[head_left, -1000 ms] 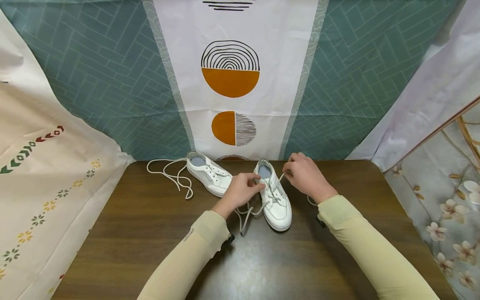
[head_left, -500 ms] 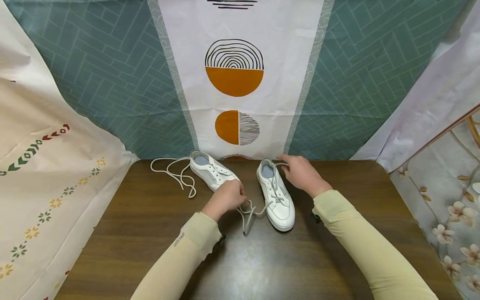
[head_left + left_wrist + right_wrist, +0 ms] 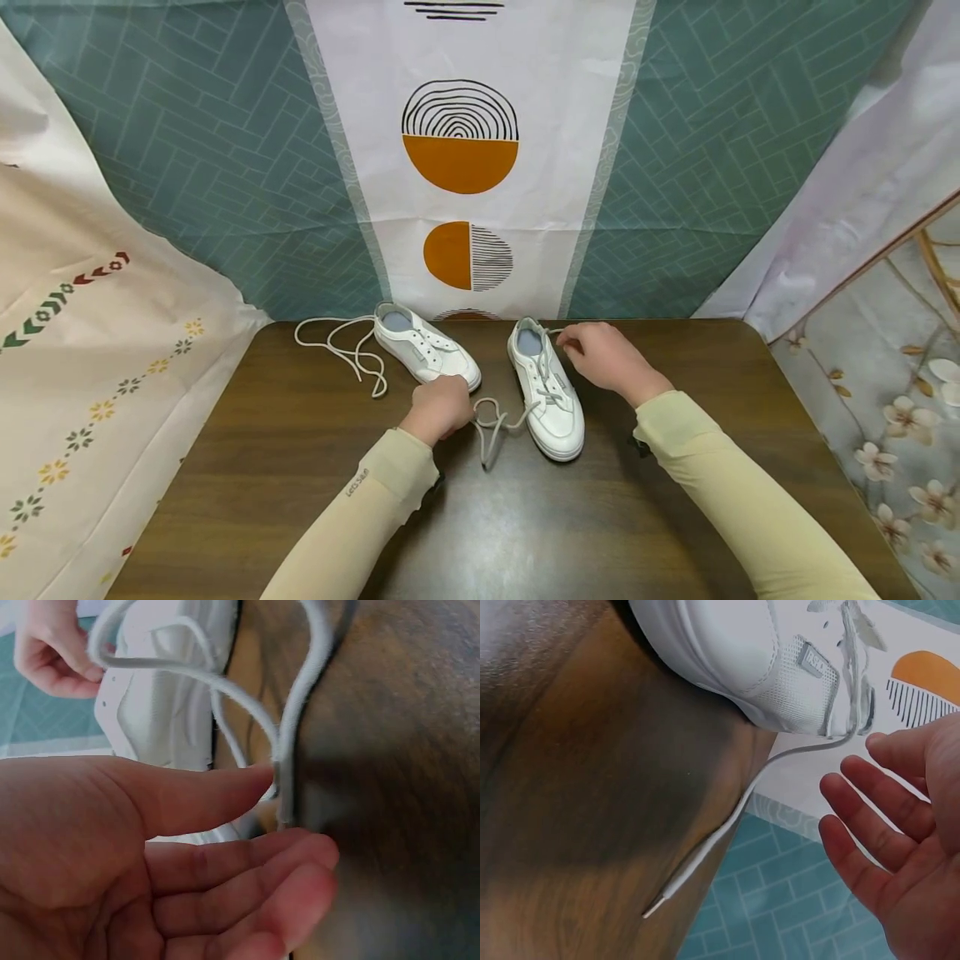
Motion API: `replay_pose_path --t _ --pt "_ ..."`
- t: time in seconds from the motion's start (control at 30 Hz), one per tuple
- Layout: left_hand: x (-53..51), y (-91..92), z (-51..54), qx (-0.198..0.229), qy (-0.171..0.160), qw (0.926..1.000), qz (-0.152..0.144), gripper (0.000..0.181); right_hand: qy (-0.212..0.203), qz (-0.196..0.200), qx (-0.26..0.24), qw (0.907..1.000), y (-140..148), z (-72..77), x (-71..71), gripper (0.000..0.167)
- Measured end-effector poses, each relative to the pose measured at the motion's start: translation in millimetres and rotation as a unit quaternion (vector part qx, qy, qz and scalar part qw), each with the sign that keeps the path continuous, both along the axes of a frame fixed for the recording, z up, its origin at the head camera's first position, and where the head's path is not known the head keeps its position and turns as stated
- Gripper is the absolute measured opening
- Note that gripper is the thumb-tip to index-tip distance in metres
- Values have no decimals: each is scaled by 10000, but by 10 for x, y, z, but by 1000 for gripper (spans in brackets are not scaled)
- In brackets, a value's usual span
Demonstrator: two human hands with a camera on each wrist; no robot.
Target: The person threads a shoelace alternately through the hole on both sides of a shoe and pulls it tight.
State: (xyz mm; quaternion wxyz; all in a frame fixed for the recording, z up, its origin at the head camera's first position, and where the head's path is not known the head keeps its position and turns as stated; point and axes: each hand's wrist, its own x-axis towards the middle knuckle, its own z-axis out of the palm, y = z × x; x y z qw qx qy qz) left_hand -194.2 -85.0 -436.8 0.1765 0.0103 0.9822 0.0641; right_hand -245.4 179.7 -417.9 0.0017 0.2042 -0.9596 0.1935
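Two white sneakers lie on the table. In the head view my left hand (image 3: 441,408) is by the toe of the left shoe (image 3: 427,354); the left wrist view shows this hand (image 3: 97,840) with thumb and fingers apart, the thumb tip at the end of a looped lace (image 3: 304,667). My right hand (image 3: 606,357) hovers right of the other shoe's (image 3: 557,427) heel. In the right wrist view its relaxed fingers (image 3: 859,832) hold nothing, beside a lace (image 3: 761,776) that runs from the shoe's opening (image 3: 866,705) over the table.
More loose lace (image 3: 360,358) lies left of the left shoe on the brown table (image 3: 300,500). A patterned cloth (image 3: 247,208) hangs at the table's far edge, with other cloths (image 3: 862,217) at both sides.
My left hand has moved left and toward me, away from the right shoe. My right hand has drawn the lace toward the heel, then let it go and backed off slightly.
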Motion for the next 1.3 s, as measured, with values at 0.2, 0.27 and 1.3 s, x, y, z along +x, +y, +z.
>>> replay_pose_path --t 0.2,0.27,1.3 --pt "-1 25 -43 -2 -83 9999 125 28 -13 15 -47 10000 33 -16 86 17" --pt "-6 39 -59 64 -77 9998 173 27 -23 20 -69 10000 43 -22 117 16" --pt "-75 81 110 1176 1707 9780 -216 15 400 -93 -756 9963 107 168 340 11"
